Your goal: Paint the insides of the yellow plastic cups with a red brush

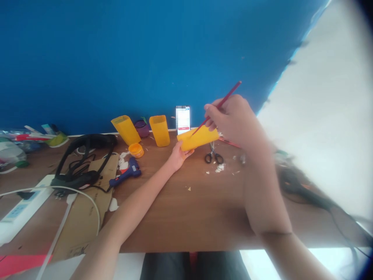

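Holding one brush (224, 99), one of three cups (198, 139)

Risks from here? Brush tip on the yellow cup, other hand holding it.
1. The left hand grips the yellow cup by one end only; pressure from the brush in the right hand may twist it loose.
2. The paint pot looks open and sits near that arm; a pull-back might tip it.
3. Drips could land on the scissors just below.

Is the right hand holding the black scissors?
No, the right hand holds a thin red stick to the yellow cup, and the scissors lie on the table.
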Action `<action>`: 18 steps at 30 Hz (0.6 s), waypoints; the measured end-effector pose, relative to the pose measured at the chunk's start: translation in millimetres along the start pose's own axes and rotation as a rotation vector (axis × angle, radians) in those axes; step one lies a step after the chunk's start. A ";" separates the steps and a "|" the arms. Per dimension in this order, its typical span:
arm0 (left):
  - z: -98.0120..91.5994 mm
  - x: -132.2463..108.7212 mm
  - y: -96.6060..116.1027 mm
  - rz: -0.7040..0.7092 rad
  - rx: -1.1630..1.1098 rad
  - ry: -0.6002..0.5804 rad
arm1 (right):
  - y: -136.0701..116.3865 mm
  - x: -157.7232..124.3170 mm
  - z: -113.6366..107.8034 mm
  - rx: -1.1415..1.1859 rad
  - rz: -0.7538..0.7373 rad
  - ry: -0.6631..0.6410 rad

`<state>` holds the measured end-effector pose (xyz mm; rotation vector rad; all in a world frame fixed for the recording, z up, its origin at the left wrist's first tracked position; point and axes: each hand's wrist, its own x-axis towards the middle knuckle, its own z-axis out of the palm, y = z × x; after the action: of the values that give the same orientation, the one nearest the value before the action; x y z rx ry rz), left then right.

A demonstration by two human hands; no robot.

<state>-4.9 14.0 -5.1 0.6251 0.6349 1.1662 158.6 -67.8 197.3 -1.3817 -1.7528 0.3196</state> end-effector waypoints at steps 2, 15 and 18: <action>-1.3 0.7 -0.8 0.005 -0.002 -0.014 | 0.6 0.3 -0.8 0.006 0.021 0.007; -1.4 -5.5 0.7 0.047 0.032 -0.034 | -3.0 -5.8 -13.9 -0.060 0.123 0.080; 1.4 -8.5 1.2 0.052 0.039 -0.033 | 0.7 -7.7 -18.6 -0.097 0.102 0.148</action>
<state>-6.8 6.0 -2.2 0.6958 0.6179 1.1922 173.1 -79.9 204.5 -1.5274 -1.5976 0.1839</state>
